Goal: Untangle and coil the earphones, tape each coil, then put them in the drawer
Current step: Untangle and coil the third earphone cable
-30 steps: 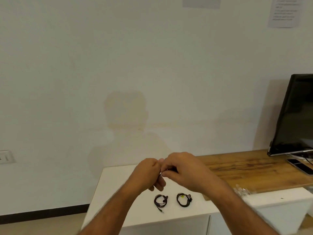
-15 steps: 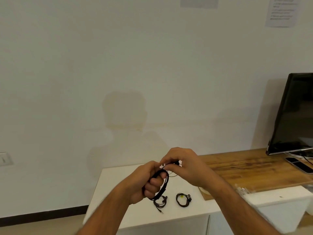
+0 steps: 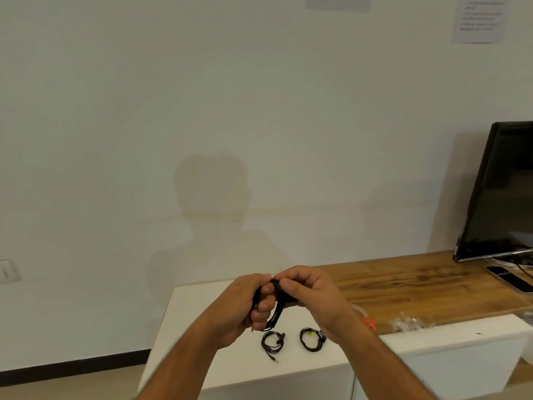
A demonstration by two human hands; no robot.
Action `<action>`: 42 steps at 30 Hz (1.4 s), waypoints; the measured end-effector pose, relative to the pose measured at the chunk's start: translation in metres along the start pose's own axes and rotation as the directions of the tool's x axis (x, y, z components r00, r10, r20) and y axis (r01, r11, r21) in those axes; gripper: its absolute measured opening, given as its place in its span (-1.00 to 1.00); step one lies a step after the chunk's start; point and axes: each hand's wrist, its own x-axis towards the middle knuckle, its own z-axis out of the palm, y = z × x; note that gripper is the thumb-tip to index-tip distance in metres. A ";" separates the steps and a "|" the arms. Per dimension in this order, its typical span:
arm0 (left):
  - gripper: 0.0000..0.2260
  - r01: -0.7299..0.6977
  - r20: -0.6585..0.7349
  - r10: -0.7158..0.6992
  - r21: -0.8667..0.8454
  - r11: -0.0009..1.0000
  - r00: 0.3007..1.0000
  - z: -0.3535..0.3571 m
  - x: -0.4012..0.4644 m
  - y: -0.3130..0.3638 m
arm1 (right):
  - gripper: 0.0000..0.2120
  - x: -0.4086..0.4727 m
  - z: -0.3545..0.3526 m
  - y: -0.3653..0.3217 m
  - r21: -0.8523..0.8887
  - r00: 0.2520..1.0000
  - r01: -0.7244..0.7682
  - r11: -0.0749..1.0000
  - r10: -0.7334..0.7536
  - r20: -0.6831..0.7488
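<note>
Black cord looped round the left hand (image 3: 243, 307), fingers curled through the earphone coil (image 3: 274, 306) held above the white cabinet top (image 3: 202, 327). Loosen those fingers and the loops could spring apart, I reckon. Right hand (image 3: 311, 295) pinches the coil's top, just beside the left thumb. Below on the cabinet lie two finished coils, one (image 3: 271, 341) under the left hand, the other (image 3: 311, 338) partly behind the right wrist.
</note>
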 end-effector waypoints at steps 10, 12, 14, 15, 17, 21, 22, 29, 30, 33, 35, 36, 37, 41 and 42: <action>-0.66 -0.064 -0.166 0.076 0.080 0.995 0.983 0.002 0.010 -0.021 | -0.90 -0.003 0.014 0.023 0.073 0.996 -0.029 0.997 0.034 -0.077; -0.66 -0.060 -0.175 0.073 0.078 0.995 0.982 0.002 0.012 -0.026 | -0.87 -0.001 0.017 0.026 0.073 0.993 -0.037 0.997 0.045 -0.111; -0.66 -0.056 -0.202 0.069 0.071 0.996 0.977 0.000 0.015 -0.032 | -0.83 0.002 0.020 0.030 0.064 0.986 -0.044 0.997 0.054 -0.158; -0.66 -0.055 -0.225 0.068 0.065 0.996 0.972 -0.001 0.017 -0.036 | -0.80 0.003 0.021 0.032 0.064 0.981 -0.048 0.997 0.059 -0.184; -0.64 -0.050 -0.286 0.070 0.077 0.996 0.956 -0.004 0.023 -0.045 | -0.75 0.007 0.024 0.041 0.063 0.968 -0.064 0.996 0.077 -0.238; -0.65 -0.052 -0.415 0.096 0.115 0.992 0.905 -0.008 0.035 -0.065 | -0.84 0.015 0.028 0.063 0.035 0.946 -0.107 0.994 0.113 -0.303; -0.66 -0.046 -0.438 0.095 0.121 0.992 0.894 -0.010 0.037 -0.069 | -0.86 0.017 0.029 0.069 0.026 0.940 -0.122 0.992 0.124 -0.318; -0.81 -0.024 -0.587 0.048 0.048 0.999 0.809 -0.030 0.050 -0.104 | -0.87 0.026 0.034 0.111 0.032 0.900 -0.213 0.977 0.209 -0.382; -0.85 -0.032 -0.600 0.028 0.004 0.999 0.799 -0.034 0.050 -0.108 | -0.87 0.026 0.034 0.116 0.021 0.901 -0.221 0.975 0.213 -0.379; -0.86 0.012 -0.585 -0.016 -0.010 1.000 0.811 -0.049 0.053 -0.127 | -0.86 0.032 0.034 0.137 -0.023 0.906 -0.258 0.966 0.234 -0.352; -0.90 0.064 -0.566 0.001 0.095 0.993 0.824 -0.060 0.057 -0.141 | -0.86 0.038 0.033 0.151 -0.050 0.904 -0.295 0.954 0.262 -0.337; -0.91 0.102 -0.552 0.012 0.176 0.979 0.834 -0.067 0.061 -0.148 | -0.86 0.042 0.031 0.160 -0.067 0.902 -0.317 0.946 0.279 -0.331; -0.92 0.149 -0.535 0.015 0.261 0.954 0.845 -0.075 0.066 -0.156 | -0.86 0.047 0.030 0.170 -0.091 0.898 -0.342 0.935 0.296 -0.327; -0.92 0.321 -0.527 -0.021 0.485 0.813 0.849 -0.104 0.089 -0.186 | -0.85 0.067 0.029 0.217 -0.227 0.889 -0.424 0.877 0.355 -0.289; -0.93 0.350 -0.535 -0.032 0.506 0.789 0.845 -0.110 0.095 -0.193 | -0.86 0.072 0.030 0.229 -0.268 0.889 -0.437 0.859 0.368 -0.273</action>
